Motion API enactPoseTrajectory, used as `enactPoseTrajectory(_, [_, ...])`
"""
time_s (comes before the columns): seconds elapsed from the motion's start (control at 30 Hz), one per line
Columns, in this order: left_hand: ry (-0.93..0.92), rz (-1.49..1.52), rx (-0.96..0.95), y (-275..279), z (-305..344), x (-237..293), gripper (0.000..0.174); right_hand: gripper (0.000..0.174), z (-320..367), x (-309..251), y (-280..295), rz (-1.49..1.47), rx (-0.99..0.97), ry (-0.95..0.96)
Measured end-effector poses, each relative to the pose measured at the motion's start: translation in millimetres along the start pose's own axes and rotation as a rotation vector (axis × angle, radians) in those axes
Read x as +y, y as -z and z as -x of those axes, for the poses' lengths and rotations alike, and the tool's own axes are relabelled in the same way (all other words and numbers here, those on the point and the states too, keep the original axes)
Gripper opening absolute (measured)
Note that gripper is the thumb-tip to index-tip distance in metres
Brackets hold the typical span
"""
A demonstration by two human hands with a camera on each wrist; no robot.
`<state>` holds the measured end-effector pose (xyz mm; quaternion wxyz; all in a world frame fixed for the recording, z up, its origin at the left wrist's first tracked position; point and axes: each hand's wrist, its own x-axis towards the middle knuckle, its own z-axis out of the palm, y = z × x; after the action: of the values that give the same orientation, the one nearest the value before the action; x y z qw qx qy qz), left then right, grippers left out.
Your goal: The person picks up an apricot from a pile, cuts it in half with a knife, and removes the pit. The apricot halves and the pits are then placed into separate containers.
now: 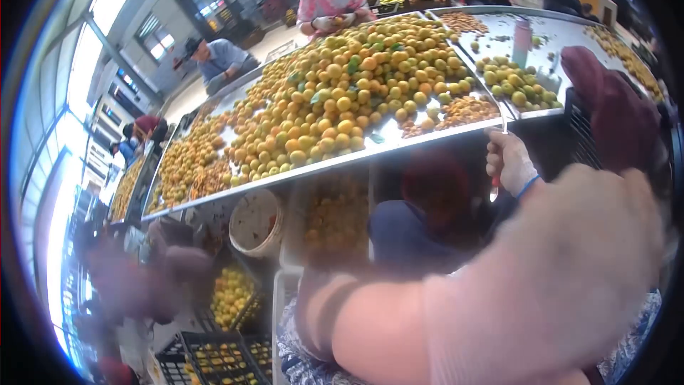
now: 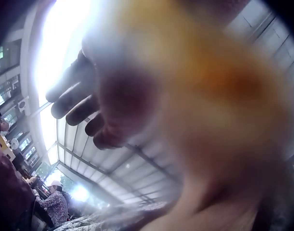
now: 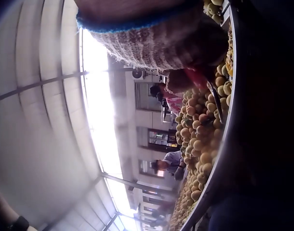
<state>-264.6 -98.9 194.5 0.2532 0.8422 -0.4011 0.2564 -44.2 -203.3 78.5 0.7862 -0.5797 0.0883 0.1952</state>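
My right hand (image 1: 514, 162), in a knit glove with a blue cuff, grips a red-handled knife (image 1: 494, 187) at the front edge of a metal table (image 1: 320, 165). Its thin blade (image 3: 217, 100) also shows in the right wrist view, close to the fruit. A large heap of yellow-orange apricots (image 1: 335, 93) covers the table, with cut pieces (image 1: 467, 111) near the knife. Raised close before the head camera, my left hand (image 1: 584, 242) is large and blurred. The left wrist view shows its fingers (image 2: 77, 110) apart and loosely bent; a yellowish blur hides much of that view.
A pink bottle (image 1: 522, 41) stands beside greener apricots (image 1: 520, 84) on the right. Below the table are a white bucket (image 1: 255, 222) and black crates (image 1: 221, 356) of fruit. Across it sits a person in pink (image 1: 335, 0). A dark red sleeve (image 1: 613, 110) is at the right.
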Motion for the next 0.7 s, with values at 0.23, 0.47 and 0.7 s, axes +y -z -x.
enactPoseTrajectory(0.23, [-0.023, 0.004, -0.089, -17.4, -9.4, 14.7, 0.042, 0.014, 21.7, -16.0, 16.6, -0.043, -0.038, 0.074])
enactPoseTrajectory(0.47, [0.003, 0.063, -0.165, -26.4, 15.7, 34.2, 0.043, 0.013, 31.4, -16.2, 7.7, -0.028, -0.06, 0.022])
enactPoseTrajectory(0.7, [0.062, 0.187, -0.195, -42.7, 55.5, 54.5, 0.045, 0.01, 35.6, -11.3, -4.8, -0.068, -0.092, 0.009])
